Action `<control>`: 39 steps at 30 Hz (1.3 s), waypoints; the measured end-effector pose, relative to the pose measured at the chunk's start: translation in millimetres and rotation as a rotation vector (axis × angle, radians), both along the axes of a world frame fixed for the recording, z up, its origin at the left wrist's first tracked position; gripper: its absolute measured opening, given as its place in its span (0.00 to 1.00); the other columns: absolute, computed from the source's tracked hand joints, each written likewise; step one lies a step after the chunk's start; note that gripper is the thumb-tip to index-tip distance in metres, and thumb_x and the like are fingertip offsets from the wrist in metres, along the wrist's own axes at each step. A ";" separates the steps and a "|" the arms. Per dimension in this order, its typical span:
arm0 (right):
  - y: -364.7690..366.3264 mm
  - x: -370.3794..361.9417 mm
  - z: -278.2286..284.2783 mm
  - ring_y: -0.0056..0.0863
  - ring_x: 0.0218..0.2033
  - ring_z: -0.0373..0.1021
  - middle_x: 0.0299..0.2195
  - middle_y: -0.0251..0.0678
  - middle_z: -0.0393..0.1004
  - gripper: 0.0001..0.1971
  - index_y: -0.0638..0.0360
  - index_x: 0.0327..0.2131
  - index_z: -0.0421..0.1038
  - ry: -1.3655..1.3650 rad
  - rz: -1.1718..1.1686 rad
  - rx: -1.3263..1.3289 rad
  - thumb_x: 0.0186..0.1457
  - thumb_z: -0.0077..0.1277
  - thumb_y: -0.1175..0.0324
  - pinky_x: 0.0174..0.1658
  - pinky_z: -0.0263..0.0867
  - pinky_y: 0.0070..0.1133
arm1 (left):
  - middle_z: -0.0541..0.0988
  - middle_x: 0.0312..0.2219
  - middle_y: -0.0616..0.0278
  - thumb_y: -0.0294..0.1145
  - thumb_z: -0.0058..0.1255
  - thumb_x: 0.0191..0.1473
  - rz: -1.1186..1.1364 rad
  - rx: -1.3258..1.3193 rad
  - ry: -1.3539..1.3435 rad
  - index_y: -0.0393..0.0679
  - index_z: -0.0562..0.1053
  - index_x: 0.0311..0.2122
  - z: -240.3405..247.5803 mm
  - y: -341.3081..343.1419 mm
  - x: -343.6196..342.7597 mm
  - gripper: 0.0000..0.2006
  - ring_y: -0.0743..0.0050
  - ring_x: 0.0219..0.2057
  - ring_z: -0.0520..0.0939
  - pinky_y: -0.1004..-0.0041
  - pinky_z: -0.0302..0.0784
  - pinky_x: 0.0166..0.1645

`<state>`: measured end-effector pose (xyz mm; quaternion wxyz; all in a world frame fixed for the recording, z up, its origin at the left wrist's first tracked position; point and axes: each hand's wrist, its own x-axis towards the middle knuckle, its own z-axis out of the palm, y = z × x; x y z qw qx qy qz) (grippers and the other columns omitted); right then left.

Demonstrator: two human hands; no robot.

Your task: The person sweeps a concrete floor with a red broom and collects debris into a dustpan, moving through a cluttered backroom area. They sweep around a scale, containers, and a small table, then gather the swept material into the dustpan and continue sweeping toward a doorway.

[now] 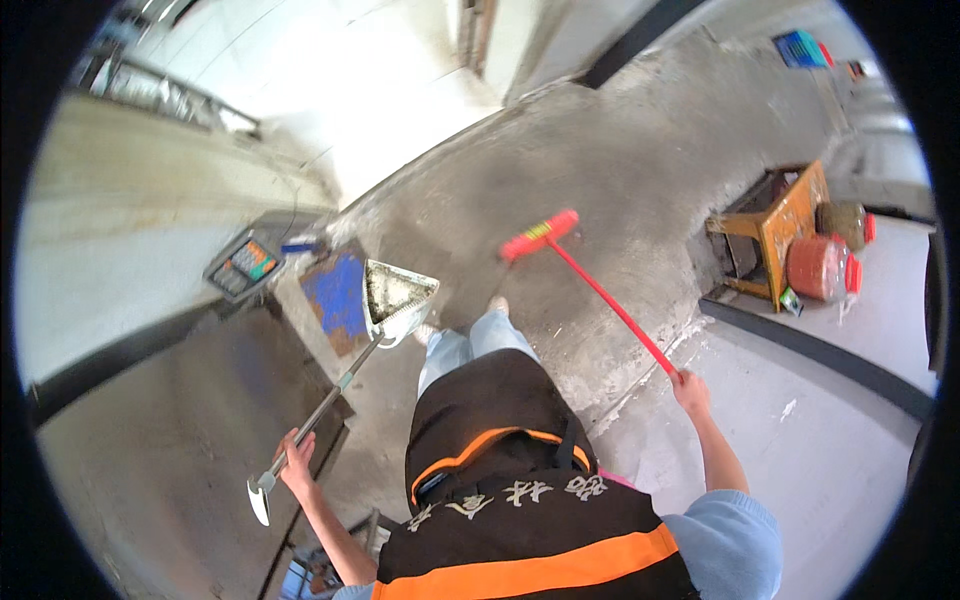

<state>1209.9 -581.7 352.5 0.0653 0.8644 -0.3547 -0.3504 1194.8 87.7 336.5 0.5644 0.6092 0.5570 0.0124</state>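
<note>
Broom: red broom [590, 285], bristle head at 12 o'clock of the feet, resting on the rough concrete floor [620, 160]; red handle runs back toward 4 o'clock.
Right hand: right hand [689, 388] wrapped around the top end of the broom handle, arm stretched out to the side.
Dustpan: metal dustpan [395, 300] at 11 o'clock of the feet, mouth facing up and away, held off the floor; grey dirt visible inside the pan.
Left hand: left hand [295, 462] clenched on the lower end of the dustpan's long handle, near its grip end.
Technique: my read, pan lip needs to sit flat on the floor before the broom pulls toward it; short strokes, since rough concrete traps grit; keep the pan level so the dirt already in it doesn't spill back.
Reach: broom head and pan are well apart; bring the two closer before sweeping in.
Obstacle 1: blue platform scale [335, 295] just beside the pan at 10 o'clock, with its display unit [245, 265] further out; pan swing could clip it.
Obstacle 2: floor steps at a dark edge strip [800, 345] at 3 o'clock; smoother pale floor beyond, grit likely collects along the step.
Other: rusty metal stand [775, 225] at 2 o'clock, red-lidded container [818, 268] lying beside it.
Body: person wears a black apron [520, 500] with orange stripes; shoes partly hidden, toes just visible.
</note>
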 end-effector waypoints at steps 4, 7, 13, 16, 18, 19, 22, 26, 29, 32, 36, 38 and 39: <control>13.8 94.1 -105.1 0.43 0.35 0.66 0.30 0.44 0.70 0.21 0.52 0.35 0.68 -0.157 0.000 0.173 0.49 0.33 0.49 0.36 0.61 0.34 | 0.71 0.33 0.49 0.37 0.41 0.51 -0.290 -0.026 -0.217 0.30 0.66 0.38 -40.1 -14.0 60.7 0.17 0.61 0.35 0.75 0.70 0.71 0.42; 30.3 133.5 -185.0 0.44 0.39 0.64 0.34 0.48 0.69 0.23 0.54 0.37 0.67 -0.237 -0.105 0.289 0.50 0.31 0.48 0.39 0.60 0.35 | 0.70 0.36 0.49 0.36 0.41 0.51 -0.283 -0.055 -0.277 0.30 0.65 0.39 -87.4 -18.3 106.3 0.17 0.62 0.37 0.74 0.70 0.70 0.43; 9.5 -18.4 -162.1 0.49 0.37 0.64 0.30 0.54 0.68 0.26 0.66 0.33 0.68 -0.055 -0.391 0.268 0.49 0.33 0.49 0.38 0.59 0.36 | 0.68 0.38 0.51 0.35 0.46 0.48 -0.331 -0.240 -0.143 0.33 0.62 0.41 -165.4 -30.7 186.1 0.18 0.62 0.38 0.73 0.71 0.69 0.45; -2.3 -103.9 -98.6 0.33 0.11 0.63 0.14 0.45 0.65 0.25 0.66 0.23 0.66 0.088 -0.544 0.286 0.49 0.38 0.48 0.15 0.59 0.29 | 0.68 0.37 0.53 0.35 0.47 0.47 -0.400 -0.268 -0.130 0.35 0.62 0.41 -196.8 -31.2 217.1 0.18 0.64 0.38 0.73 0.72 0.69 0.44; -7.3 -122.7 -61.2 0.20 0.04 0.51 0.08 0.32 0.56 0.22 0.61 0.16 0.60 0.127 -1.043 0.501 0.50 0.40 0.51 0.07 0.47 0.21 | 0.70 0.35 0.56 0.35 0.48 0.47 -0.385 -0.309 -0.121 0.37 0.62 0.41 -214.2 -30.5 234.9 0.18 0.67 0.37 0.74 0.75 0.70 0.41; -8.8 -120.9 -46.1 0.19 0.04 0.50 0.08 0.30 0.54 0.22 0.59 0.15 0.58 0.024 -1.074 0.567 0.50 0.40 0.51 0.07 0.46 0.19 | 0.70 0.35 0.57 0.35 0.49 0.46 -0.417 -0.311 -0.112 0.37 0.62 0.41 -220.4 -31.0 242.8 0.18 0.67 0.36 0.74 0.75 0.70 0.40; -6.3 -86.3 -20.8 0.18 0.04 0.50 0.08 0.28 0.54 0.20 0.57 0.14 0.57 -0.158 -1.087 0.621 0.51 0.40 0.54 0.06 0.44 0.18 | 0.71 0.33 0.60 0.36 0.51 0.44 -0.335 -0.331 -0.121 0.38 0.64 0.40 -232.1 -39.9 262.5 0.19 0.70 0.34 0.74 0.77 0.70 0.38; 3.6 4.7 -39.3 0.19 0.04 0.52 0.07 0.29 0.57 0.21 0.58 0.13 0.59 -0.429 -1.003 0.709 0.51 0.40 0.53 0.08 0.48 0.20 | 0.70 0.33 0.60 0.38 0.52 0.44 -0.172 -0.324 -0.109 0.38 0.64 0.40 -225.1 -69.2 271.3 0.20 0.71 0.33 0.74 0.78 0.70 0.38; -3.1 111.9 -89.7 0.21 0.07 0.55 0.08 0.31 0.59 0.20 0.57 0.14 0.60 -0.629 -1.119 0.876 0.49 0.43 0.52 0.10 0.49 0.19 | 0.69 0.34 0.61 0.40 0.50 0.45 -0.211 -0.352 -0.156 0.37 0.63 0.42 -216.4 -90.6 264.9 0.22 0.71 0.37 0.71 0.75 0.66 0.43; -12.7 246.3 -159.0 0.17 0.07 0.50 0.08 0.25 0.55 0.17 0.53 0.15 0.57 -0.710 -1.291 0.975 0.50 0.43 0.56 0.09 0.44 0.17 | 0.67 0.37 0.63 0.39 0.48 0.47 -0.187 -0.317 -0.160 0.40 0.61 0.43 -216.0 -95.9 250.0 0.20 0.71 0.39 0.70 0.74 0.64 0.45; 10.6 388.3 -244.4 0.23 0.06 0.54 0.08 0.31 0.57 0.17 0.56 0.15 0.56 -0.861 -1.177 1.271 0.52 0.36 0.57 0.09 0.49 0.21 | 0.66 0.37 0.65 0.40 0.48 0.47 -0.147 -0.408 -0.107 0.46 0.59 0.45 -220.9 -85.5 235.7 0.20 0.69 0.40 0.69 0.72 0.64 0.45; 35.3 398.2 -260.8 0.25 0.08 0.57 0.09 0.33 0.59 0.18 0.60 0.18 0.59 -0.677 -1.053 1.053 0.51 0.36 0.56 0.10 0.51 0.23 | 0.67 0.37 0.63 0.39 0.49 0.46 -0.027 -0.467 -0.003 0.48 0.60 0.44 -220.7 -79.1 230.7 0.20 0.68 0.40 0.70 0.70 0.66 0.43; 45.7 386.3 -258.6 0.26 0.09 0.58 0.10 0.35 0.60 0.19 0.61 0.19 0.60 -0.617 -0.953 1.041 0.51 0.36 0.55 0.11 0.52 0.24 | 0.67 0.38 0.62 0.39 0.50 0.45 0.025 -0.500 0.048 0.50 0.60 0.45 -220.0 -76.3 227.4 0.21 0.67 0.40 0.70 0.70 0.66 0.43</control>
